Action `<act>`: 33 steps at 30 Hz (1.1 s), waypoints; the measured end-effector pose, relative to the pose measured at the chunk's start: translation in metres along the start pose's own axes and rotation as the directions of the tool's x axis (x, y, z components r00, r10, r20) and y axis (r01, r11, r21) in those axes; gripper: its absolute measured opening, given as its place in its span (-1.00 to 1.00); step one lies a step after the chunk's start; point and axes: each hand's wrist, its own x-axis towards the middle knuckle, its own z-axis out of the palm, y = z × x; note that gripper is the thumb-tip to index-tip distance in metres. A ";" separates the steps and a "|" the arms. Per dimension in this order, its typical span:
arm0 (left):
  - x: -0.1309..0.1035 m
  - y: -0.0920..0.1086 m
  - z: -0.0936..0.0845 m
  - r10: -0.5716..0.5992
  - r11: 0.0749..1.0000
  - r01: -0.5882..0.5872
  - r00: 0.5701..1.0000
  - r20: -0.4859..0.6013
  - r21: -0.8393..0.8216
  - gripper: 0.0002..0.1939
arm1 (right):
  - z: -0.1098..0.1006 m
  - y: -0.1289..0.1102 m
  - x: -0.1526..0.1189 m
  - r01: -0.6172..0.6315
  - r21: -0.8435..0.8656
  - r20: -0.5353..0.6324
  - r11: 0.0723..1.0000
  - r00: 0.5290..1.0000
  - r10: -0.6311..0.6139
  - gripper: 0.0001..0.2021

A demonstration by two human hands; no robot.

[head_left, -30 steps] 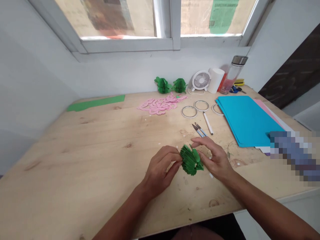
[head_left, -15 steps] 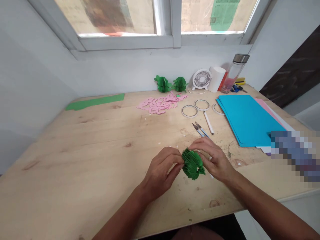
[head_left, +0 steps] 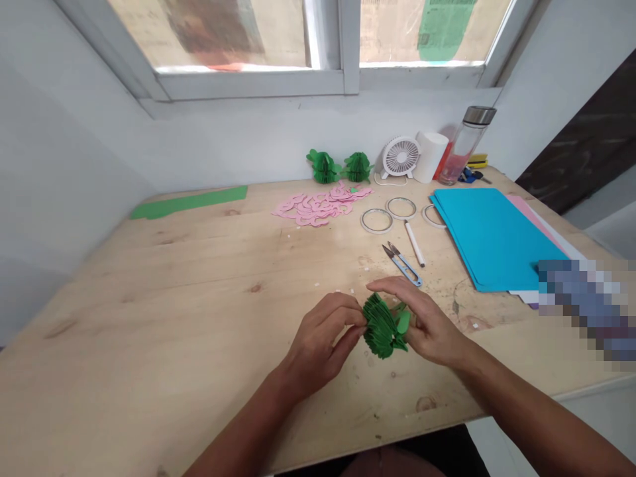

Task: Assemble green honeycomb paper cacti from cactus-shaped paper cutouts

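Observation:
A green layered paper craft [head_left: 380,328], its many thin leaves fanned out, is held above the wooden table near the front edge. My left hand [head_left: 322,341] pinches its left side between thumb and fingertips. At its right side is my right hand [head_left: 433,326], with the index finger stretched over the top and the other fingers curled at the small leaf-shaped flaps. Those curled fingertips are partly hidden by the paper. Just beyond the right hand lie blue-handled thread snips [head_left: 405,266], blades apart. Two similar green paper crafts [head_left: 324,168] stand against the wall.
Pink paper cutouts [head_left: 313,209] lie mid-table, a green paper strip [head_left: 193,202] back left. Tape rolls [head_left: 376,230] and a white pen [head_left: 415,243] lie beyond the snips. Blue sheets [head_left: 497,238] cover the right. A fan [head_left: 401,158] and glass bottle [head_left: 460,146] stand behind.
My right hand has shifted slightly and its index finger has straightened, baring the snips' handles and a green flap. The paper craft has turned a little. My left hand keeps its pinch.

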 end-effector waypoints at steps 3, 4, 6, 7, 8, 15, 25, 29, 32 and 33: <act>0.000 0.000 0.001 -0.012 1.000 0.012 1.000 -0.007 0.002 -0.87 | 0.000 0.002 0.000 0.003 -0.009 -0.038 1.000 0.999 -0.003 -0.48; 0.000 -0.001 0.001 -0.018 1.000 0.018 1.000 -0.011 0.003 -0.88 | 0.000 0.002 0.000 -0.002 -0.012 -0.056 1.000 0.998 0.001 -0.49; 0.000 -0.001 0.001 -0.027 1.000 0.027 0.999 -0.024 0.003 -0.89 | 0.000 0.002 0.001 -0.014 -0.011 -0.083 1.000 0.996 0.013 -0.54; 0.000 -0.002 0.000 -0.030 1.000 0.030 0.999 -0.032 0.003 -0.89 | 0.000 0.002 0.002 -0.022 -0.007 -0.090 1.000 0.996 0.022 -0.56; 0.000 -0.002 0.000 -0.033 0.999 0.033 0.999 -0.041 0.004 -0.89 | 0.000 0.002 0.002 -0.032 -0.002 -0.094 0.999 0.995 0.032 -0.58; 0.001 -0.003 -0.001 -0.056 0.998 0.056 0.997 -0.059 0.005 -0.92 | 0.003 0.003 0.001 -0.075 0.008 -0.150 0.997 0.986 0.075 -0.69; 0.002 -0.004 -0.002 -0.059 0.998 0.059 0.996 -0.073 0.009 -0.91 | 0.002 -0.002 0.004 -0.193 0.101 -0.119 0.976 0.972 0.204 -0.83; 0.002 -0.003 -0.003 -0.063 0.998 0.064 0.996 -0.062 0.008 -0.93 | -0.001 -0.003 0.005 -0.262 0.245 -0.027 0.934 0.961 0.277 -0.89; 0.003 -0.003 -0.003 -0.065 0.998 0.065 0.995 -0.069 0.001 -0.91 | -0.003 -0.002 0.005 -0.312 0.326 0.047 0.892 0.948 0.314 -0.92; 0.003 -0.002 -0.003 -0.066 0.998 0.066 0.995 -0.072 -0.001 -0.90 | -0.003 -0.001 0.006 -0.324 0.342 0.065 0.882 0.945 0.322 -0.91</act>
